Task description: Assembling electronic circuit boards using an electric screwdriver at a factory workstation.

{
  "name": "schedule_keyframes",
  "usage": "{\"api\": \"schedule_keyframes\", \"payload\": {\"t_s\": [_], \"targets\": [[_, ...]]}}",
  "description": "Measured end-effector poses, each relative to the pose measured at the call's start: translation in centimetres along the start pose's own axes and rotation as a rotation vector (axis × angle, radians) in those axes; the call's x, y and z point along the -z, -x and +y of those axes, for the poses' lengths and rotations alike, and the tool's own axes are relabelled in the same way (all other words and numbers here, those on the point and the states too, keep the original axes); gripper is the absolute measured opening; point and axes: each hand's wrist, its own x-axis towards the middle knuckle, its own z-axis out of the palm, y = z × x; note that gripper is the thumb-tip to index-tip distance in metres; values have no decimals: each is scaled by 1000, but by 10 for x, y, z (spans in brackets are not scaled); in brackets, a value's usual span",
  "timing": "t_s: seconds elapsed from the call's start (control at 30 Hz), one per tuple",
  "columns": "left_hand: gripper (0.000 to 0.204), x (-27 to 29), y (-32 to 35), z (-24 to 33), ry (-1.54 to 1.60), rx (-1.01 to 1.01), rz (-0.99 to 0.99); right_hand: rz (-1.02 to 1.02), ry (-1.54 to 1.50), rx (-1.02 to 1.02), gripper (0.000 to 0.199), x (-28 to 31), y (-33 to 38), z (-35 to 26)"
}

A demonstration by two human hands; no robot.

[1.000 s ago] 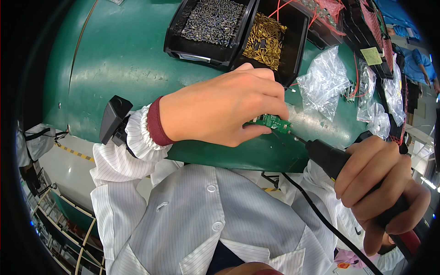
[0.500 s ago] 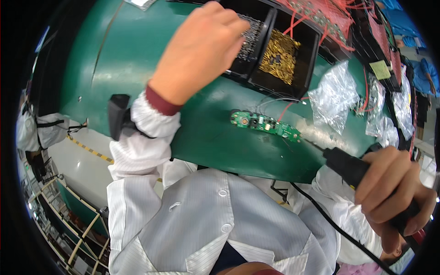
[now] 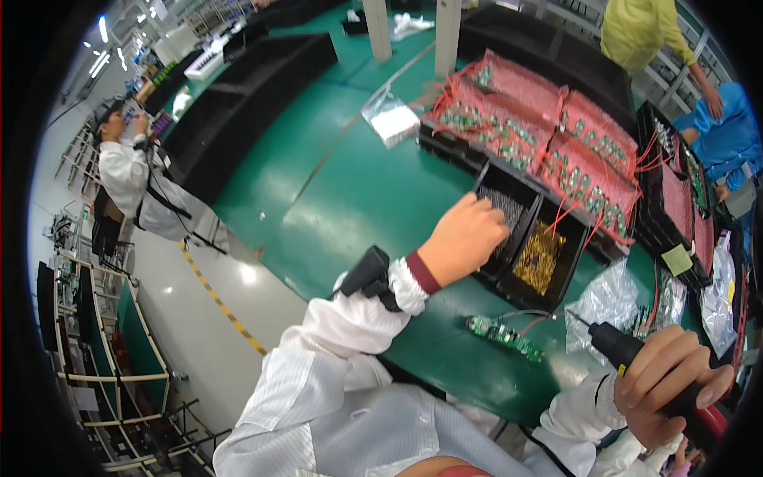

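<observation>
So screwdriver (image 3: 617, 344) is gripped by right hand (image 3: 666, 378), board (image 3: 503, 336) isn't being worked, left hand (image 3: 465, 240) at screw bin (image 3: 504, 183), grip unclear.

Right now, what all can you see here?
table: one, green, centre
circuit board: one, green, near edge
screwdriver: one, black-red, lower right
bins: two, black, beyond circuit board
metal pieces: many, grey, left bin
pins: many, gold, right bin
boxes: several, black, pink-lined, behind bins
bags: several, clear, right
packet: one, white, table's back
tape: one, yellow-black, floor
people: at least three, white, yellow, blue, background
left hand: one, bare, at left bin
right hand: one, bare, on screwdriver
</observation>
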Motion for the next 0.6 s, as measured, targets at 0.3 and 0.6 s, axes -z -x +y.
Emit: {"api": "schedule_keyframes", "payload": {"t_s": [0.3, 0.6], "targets": [[8, 52, -6, 14, 1250, 112, -31, 230, -148, 102, 37, -6, 6, 10], [16, 40, 7, 30, 1841, 84, -200, 178, -257, 194, 36, -24, 6, 9]]}}
